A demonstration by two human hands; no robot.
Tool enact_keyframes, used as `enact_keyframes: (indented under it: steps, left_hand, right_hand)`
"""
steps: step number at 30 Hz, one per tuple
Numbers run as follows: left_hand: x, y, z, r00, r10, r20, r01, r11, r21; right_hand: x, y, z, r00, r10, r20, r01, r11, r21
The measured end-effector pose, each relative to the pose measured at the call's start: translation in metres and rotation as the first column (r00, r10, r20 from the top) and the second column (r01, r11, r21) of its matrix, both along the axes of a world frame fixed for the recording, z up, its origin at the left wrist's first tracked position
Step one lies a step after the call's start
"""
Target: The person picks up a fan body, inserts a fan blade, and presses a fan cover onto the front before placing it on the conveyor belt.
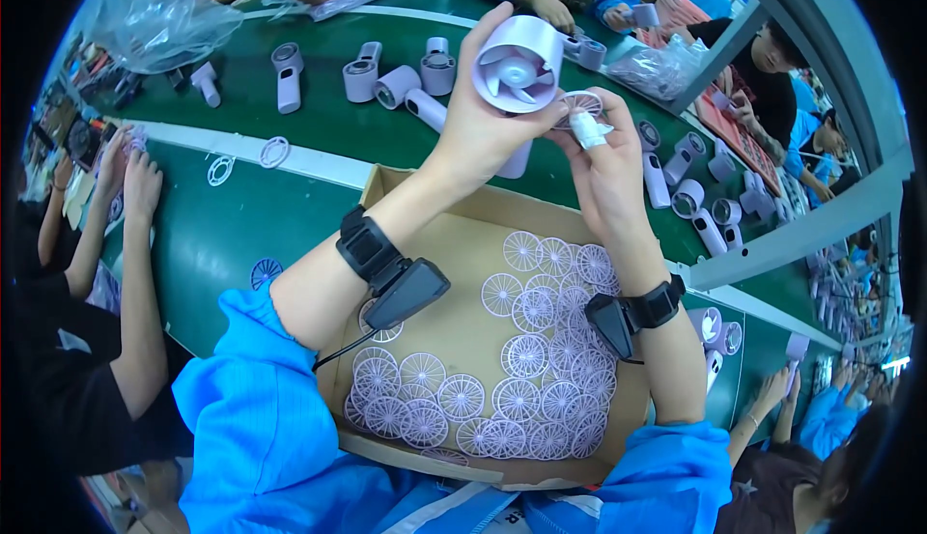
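Above the cardboard box, my left hand is wrapped round a lilac handheld fan. The fan's round head faces me with its blades uncovered, and part of its handle shows below my hand. Close beside it, my right hand pinches a lilac spoked fan grille at the lower right rim of the fan head. A white wrapping covers one fingertip of that hand. Under my forearms the open cardboard box holds many loose spoked grilles, overlapping mostly at its right and near sides.
Several lilac fans lie on the green worktable beyond a pale rail. More fans lie to the right. Two pale rings rest near the rail. Co-workers' hands work at left, across the table and at right.
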State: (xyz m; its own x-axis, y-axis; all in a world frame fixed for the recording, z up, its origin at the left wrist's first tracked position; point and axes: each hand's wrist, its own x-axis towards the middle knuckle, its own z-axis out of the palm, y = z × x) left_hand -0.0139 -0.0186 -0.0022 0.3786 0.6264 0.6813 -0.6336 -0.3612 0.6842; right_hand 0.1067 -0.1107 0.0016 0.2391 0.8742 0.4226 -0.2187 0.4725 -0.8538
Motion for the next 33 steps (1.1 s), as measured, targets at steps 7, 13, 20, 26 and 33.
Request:
enact_keyframes:
  steps: [7, 13, 20, 26, 33]
  left_hand:
    - [-0.005, -0.002, 0.005, 0.999, -0.019, -0.029, 0.019, 1.0, -0.01]
    - [-0.009, -0.002, 0.006, 0.988, -0.149, -0.025, 0.146, 0.984, -0.101]
    - [-0.002, -0.006, 0.007, 0.992, -0.108, -0.067, 0.093, 0.976, -0.195]
    - [0.003, -0.011, -0.004, 0.941, 0.029, -0.338, -0.047, 0.998, -0.044]
    - [0.008, -0.022, -0.008, 0.893, 0.171, -0.416, -0.124, 0.983, 0.137]
  right_hand:
    - [0.013, -0.006, 0.005, 0.986, 0.15, -0.07, -0.155, 0.986, -0.067]
    - [0.033, -0.01, 0.001, 0.879, 0.363, -0.31, -0.42, 0.896, -0.142]
    - [0.021, -0.008, 0.011, 0.981, 0.192, -0.023, -0.194, 0.97, -0.145]
    - [-0.011, -0.014, 0.019, 0.239, -0.643, 0.728, 0.433, 0.741, 0.513]
    - [-0.009, -0.015, 0.021, 0.028, -0.771, 0.636, 0.333, 0.607, 0.721]
